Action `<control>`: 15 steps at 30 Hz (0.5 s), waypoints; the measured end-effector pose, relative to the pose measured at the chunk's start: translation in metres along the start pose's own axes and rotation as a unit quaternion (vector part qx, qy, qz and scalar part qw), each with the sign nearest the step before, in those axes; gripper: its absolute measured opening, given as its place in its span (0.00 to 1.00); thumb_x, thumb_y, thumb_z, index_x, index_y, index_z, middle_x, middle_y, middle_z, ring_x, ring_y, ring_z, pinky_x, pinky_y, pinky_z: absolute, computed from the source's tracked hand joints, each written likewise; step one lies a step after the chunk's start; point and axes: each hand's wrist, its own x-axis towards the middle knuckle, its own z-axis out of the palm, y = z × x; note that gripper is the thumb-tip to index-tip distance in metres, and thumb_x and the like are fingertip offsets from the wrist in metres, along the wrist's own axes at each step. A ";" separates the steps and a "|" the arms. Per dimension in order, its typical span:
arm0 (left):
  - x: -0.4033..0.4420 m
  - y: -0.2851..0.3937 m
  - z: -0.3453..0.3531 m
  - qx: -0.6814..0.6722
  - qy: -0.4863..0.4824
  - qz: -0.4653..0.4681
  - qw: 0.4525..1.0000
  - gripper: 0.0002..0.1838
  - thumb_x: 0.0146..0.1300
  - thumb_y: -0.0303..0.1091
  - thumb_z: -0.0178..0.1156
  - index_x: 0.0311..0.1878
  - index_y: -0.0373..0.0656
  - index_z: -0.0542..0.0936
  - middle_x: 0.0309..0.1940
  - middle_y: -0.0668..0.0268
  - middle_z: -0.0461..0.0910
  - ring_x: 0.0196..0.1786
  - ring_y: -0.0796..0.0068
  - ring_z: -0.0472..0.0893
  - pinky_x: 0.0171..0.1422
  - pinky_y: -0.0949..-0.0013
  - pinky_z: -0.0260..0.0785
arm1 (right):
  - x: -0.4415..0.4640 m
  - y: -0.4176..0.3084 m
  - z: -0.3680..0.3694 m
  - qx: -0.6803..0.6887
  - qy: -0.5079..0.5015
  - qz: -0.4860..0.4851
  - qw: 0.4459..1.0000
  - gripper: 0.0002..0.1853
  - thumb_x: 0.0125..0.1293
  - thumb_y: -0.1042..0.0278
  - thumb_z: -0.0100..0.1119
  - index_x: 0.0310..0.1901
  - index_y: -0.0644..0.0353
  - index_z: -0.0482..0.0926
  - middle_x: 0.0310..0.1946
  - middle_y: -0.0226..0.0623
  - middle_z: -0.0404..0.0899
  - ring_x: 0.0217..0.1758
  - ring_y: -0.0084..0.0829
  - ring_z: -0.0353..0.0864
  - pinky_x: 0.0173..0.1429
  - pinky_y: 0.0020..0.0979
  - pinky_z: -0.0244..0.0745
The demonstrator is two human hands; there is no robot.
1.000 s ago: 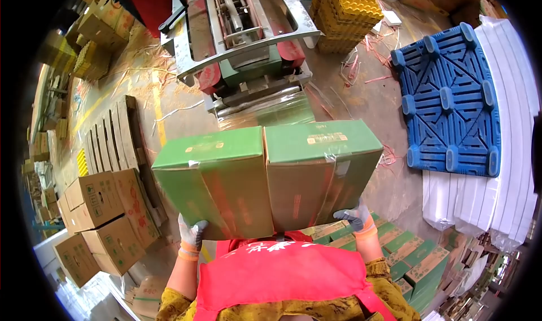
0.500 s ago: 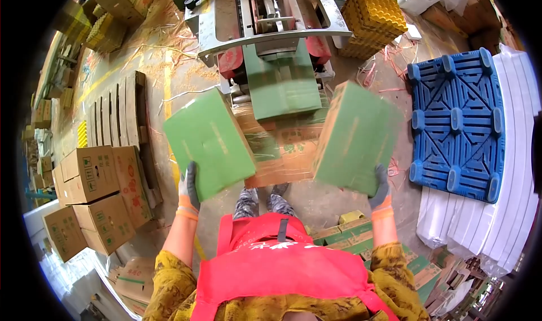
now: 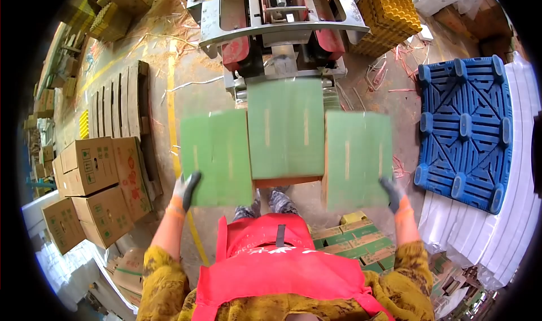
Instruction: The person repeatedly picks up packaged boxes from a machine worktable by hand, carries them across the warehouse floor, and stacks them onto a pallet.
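Note:
Three green cartons stand side by side in front of me, blurred by motion. My left hand [image 3: 187, 189], in a grey and white glove with an orange cuff, holds the outer lower edge of the left green carton [image 3: 217, 157]. On the other side, my right hand [image 3: 392, 192] grips the outer edge of the right green carton [image 3: 359, 157], its dark fingertips over the face. Between them is the middle green carton [image 3: 286, 132], untouched by either hand and nearer the machine. A brown strip [image 3: 288, 182] shows beneath its near edge. My thumbs are hard to see.
A metal machine [image 3: 282, 33] stands ahead. Brown cartons [image 3: 96, 171] and a wooden pallet [image 3: 116, 103] are at left; a blue plastic pallet [image 3: 464, 130] leans on white packs at right. Yellow egg trays [image 3: 389, 16] stack beyond. More green-and-brown cartons [image 3: 361, 247] lie near my right side.
The middle carton has come out from the machine toward me. The two held cartons have swung from tilted to nearly straight, alongside it. My hands have moved slightly outward.

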 end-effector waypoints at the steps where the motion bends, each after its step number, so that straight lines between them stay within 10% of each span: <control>1: -0.022 -0.009 0.002 -0.002 0.008 0.000 1.000 0.27 0.65 0.47 0.58 0.61 0.38 0.70 0.53 0.65 0.76 0.53 0.74 0.75 0.58 0.70 0.68 | -0.015 0.015 0.004 0.016 0.005 -0.014 1.000 0.32 0.63 0.62 0.59 0.66 0.62 0.62 0.54 0.37 0.74 0.55 0.28 0.74 0.57 0.31 0.72; 15: 0.000 -0.019 -0.012 -0.004 0.027 0.046 0.999 0.27 0.63 0.47 0.60 0.59 0.37 0.72 0.52 0.66 0.76 0.51 0.75 0.74 0.57 0.71 0.66 | 0.038 -0.004 0.022 0.027 -0.013 -0.061 0.998 0.34 0.61 0.64 0.56 0.69 0.62 0.59 0.59 0.38 0.70 0.59 0.29 0.72 0.60 0.30 0.70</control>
